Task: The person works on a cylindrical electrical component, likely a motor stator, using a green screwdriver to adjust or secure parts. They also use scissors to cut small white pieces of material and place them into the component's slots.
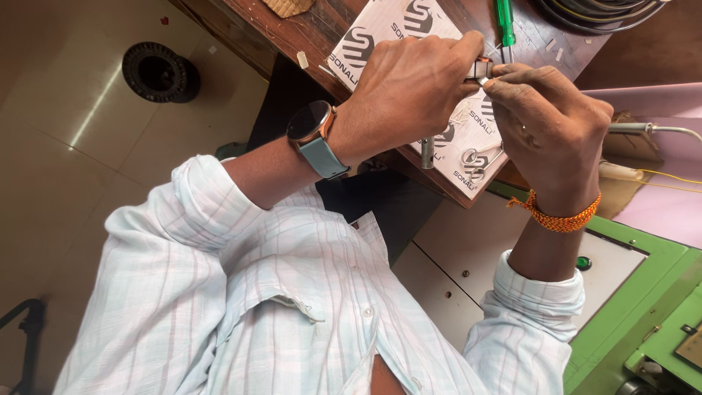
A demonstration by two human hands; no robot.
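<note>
My left hand [413, 84], with a round watch on a grey strap at the wrist, pinches a small grey metal part [480, 69] between thumb and forefinger. My right hand [545, 124], an orange thread band on its wrist, meets it from the right with fingertips pinched on a thin pale piece at the part's end. Both hands hover above a white printed card [380, 33] lying on a dark wooden table [322, 29].
A green-handled screwdriver [504, 22] lies on the table beyond the hands. A small metal cylinder [427, 152] and wire rings [475, 162] rest on the card. A black spool [157, 72] sits on the floor at left. A green machine [643, 322] stands at lower right, a pink sheet [665, 197] above it.
</note>
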